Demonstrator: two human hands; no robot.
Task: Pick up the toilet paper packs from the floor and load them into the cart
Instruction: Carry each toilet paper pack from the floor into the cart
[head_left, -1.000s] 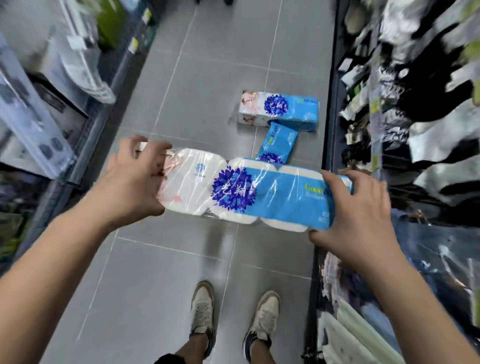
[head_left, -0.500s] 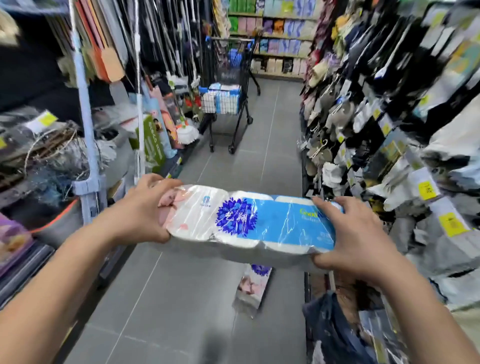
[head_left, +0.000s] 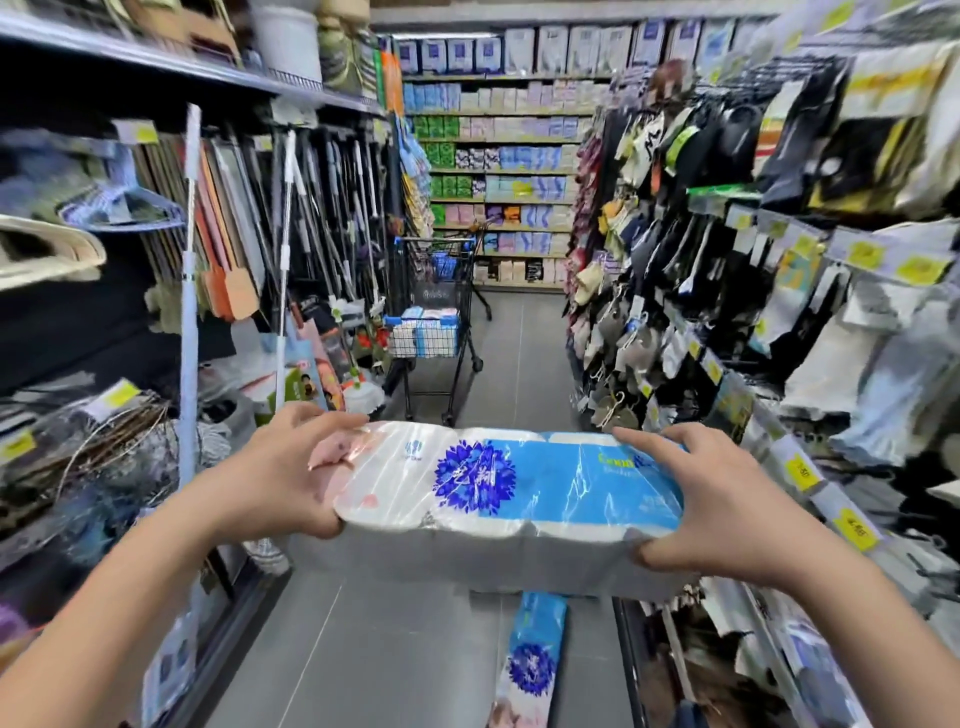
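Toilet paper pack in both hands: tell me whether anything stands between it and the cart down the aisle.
Nothing visible blocks the way. The held pack, gripped at its ends by the left hand and right hand, faces bare floor up to the cart. A second pack lies on the floor below it, to step round.
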